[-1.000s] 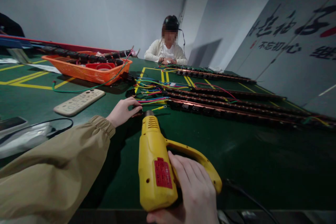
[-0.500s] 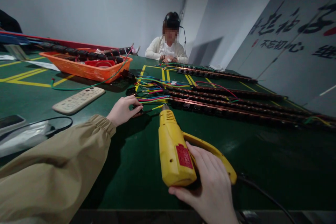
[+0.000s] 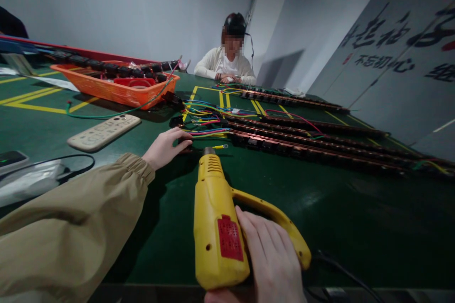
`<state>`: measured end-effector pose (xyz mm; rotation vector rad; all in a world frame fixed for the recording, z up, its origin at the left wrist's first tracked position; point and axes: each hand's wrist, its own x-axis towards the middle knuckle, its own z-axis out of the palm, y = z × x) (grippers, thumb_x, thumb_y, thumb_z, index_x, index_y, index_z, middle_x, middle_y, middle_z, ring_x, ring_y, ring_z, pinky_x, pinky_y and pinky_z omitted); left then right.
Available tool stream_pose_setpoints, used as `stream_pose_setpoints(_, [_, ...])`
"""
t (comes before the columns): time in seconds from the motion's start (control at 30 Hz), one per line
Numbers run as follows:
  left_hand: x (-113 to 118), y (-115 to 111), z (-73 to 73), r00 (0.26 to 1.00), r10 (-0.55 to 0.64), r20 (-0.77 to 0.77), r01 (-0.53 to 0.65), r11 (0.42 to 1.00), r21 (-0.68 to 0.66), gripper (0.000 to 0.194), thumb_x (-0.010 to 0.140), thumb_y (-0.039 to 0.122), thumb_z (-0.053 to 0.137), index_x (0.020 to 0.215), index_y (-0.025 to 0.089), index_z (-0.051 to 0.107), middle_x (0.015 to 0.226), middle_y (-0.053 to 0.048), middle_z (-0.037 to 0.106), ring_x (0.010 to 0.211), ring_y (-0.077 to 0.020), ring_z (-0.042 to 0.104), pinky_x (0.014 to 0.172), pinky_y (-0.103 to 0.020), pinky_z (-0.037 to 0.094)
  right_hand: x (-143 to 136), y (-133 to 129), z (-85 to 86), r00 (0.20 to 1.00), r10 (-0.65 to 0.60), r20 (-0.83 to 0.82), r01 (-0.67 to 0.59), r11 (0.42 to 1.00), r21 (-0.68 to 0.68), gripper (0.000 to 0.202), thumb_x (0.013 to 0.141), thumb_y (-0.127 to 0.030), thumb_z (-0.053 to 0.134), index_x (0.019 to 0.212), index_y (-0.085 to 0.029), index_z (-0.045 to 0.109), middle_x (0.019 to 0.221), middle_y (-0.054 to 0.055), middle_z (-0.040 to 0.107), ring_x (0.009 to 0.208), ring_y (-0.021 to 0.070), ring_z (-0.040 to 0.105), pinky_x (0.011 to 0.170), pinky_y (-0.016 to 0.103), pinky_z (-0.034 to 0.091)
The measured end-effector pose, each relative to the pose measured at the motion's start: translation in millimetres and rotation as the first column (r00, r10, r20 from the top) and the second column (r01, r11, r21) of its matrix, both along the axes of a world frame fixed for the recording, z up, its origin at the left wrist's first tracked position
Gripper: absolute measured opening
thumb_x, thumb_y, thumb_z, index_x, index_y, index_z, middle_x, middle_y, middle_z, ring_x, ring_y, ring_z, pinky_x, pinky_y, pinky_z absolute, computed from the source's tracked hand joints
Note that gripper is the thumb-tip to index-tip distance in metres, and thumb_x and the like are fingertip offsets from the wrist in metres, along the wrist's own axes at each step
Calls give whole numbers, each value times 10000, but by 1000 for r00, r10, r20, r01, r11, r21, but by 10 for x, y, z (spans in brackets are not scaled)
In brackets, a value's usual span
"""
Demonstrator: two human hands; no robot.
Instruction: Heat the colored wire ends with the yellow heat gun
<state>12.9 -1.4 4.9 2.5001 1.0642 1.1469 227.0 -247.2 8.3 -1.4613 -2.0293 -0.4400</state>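
Observation:
My right hand (image 3: 270,251) is wrapped round a yellow heat gun (image 3: 220,227) with a red label on its body. Its metal nozzle points away from me, just below a short yellow wire (image 3: 219,147) that ends in a metal ring terminal. My left hand (image 3: 168,148) is closed, thumb and fingers pinched at the dark near end of that wire; the exact hold is partly hidden by the fingers. Right beside these fingertips, a bunch of coloured wires (image 3: 209,132) runs into long copper-and-black strips (image 3: 302,144) lying across the table.
An orange basket (image 3: 121,94) with black parts stands at the back left. A beige remote-like power strip (image 3: 104,132) and a clear bag (image 3: 35,180) lie left. The heat gun's black cord (image 3: 348,274) trails right. Across the green table sits a person (image 3: 227,61).
The heat gun has moved left and towards me with my right hand, its nozzle now left of the ring terminal. My left hand keeps nearly the same place.

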Motion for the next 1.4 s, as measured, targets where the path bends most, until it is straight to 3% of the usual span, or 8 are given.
stream_pose_setpoints(0.13, [-5, 14, -11, 999, 21, 39, -20, 999, -35, 295, 842, 426, 534, 959, 176, 638, 902, -47, 660, 819, -178, 603, 766, -296, 471, -192, 6, -129, 973, -26, -231, 42, 997, 62, 952, 731, -849, 124, 1165, -135, 580, 1042, 87, 651, 936, 238, 583, 875, 394, 359])
stream_pose_setpoints(0.3, [-10, -8, 25, 1000, 17, 1, -17, 1000, -21, 258, 850, 403, 517, 890, 179, 638, 884, -43, 653, 819, -173, 597, 760, -289, 469, -227, 17, -145, 960, -26, -278, 52, 995, 86, 950, 730, -851, 128, 1148, -144, 607, 1031, 85, 659, 943, 229, 595, 884, 373, 371])
stream_pose_setpoints(0.47, [0, -65, 76, 1000, 13, 13, -13, 1000, 2, 249, 839, 391, 524, 860, 169, 634, 879, -44, 610, 779, -154, 577, 724, -270, 470, 29, 6, 33, 995, 38, -92, -42, 998, -42, 939, 616, -872, 411, 1198, -147, 545, 1079, 70, 643, 971, 221, 600, 880, 330, 408])
stream_pose_setpoints(0.63, [4, -81, 112, 1000, -9, 5, 9, 1000, 3, 245, 824, 382, 541, 808, 160, 643, 814, -38, 615, 715, -142, 572, 676, -263, 461, 324, 39, 70, 999, -38, -6, 37, 996, -79, 908, 591, -790, 562, 1232, -149, 496, 1126, 89, 617, 988, 254, 590, 850, 365, 437])
stream_pose_setpoints(0.8, [-5, -65, 105, 1000, -5, 1, 5, 999, 35, 246, 810, 383, 555, 734, 164, 637, 746, -26, 610, 673, -136, 566, 650, -263, 457, 406, 83, 45, 989, -141, 39, 143, 988, -60, 905, 598, -783, 570, 1223, -133, 505, 1095, 107, 614, 960, 265, 584, 813, 376, 441])
stream_pose_setpoints(1.0, [4, -57, 51, 1000, 16, 26, -16, 1000, 5, 266, 814, 424, 549, 805, 174, 639, 810, -29, 613, 695, -135, 562, 665, -264, 463, 374, 90, 39, 987, -142, 78, 145, 989, -34, 888, 623, -784, 547, 1222, -131, 485, 1086, 113, 607, 951, 267, 568, 810, 380, 418])
stream_pose_setpoints(1.33, [20, -29, 13, 999, 32, -14, -32, 999, 1, 292, 852, 432, 508, 895, 182, 652, 875, -38, 604, 800, -162, 582, 750, -277, 455, 206, -5, 16, 991, -15, 131, 16, 1000, -9, 965, 628, -804, 496, 1246, -63, 460, 1096, 142, 598, 950, 273, 557, 833, 382, 389])
stream_pose_setpoints(1.4, [19, -28, 13, 999, 25, -29, -25, 1000, 6, 304, 864, 430, 486, 922, 182, 653, 895, -46, 600, 832, -171, 583, 774, -280, 454, 143, -19, -27, 996, 4, 93, -2, 1000, -22, 890, 709, -781, 414, 1254, -79, 469, 1117, 131, 597, 976, 269, 552, 854, 380, 378])
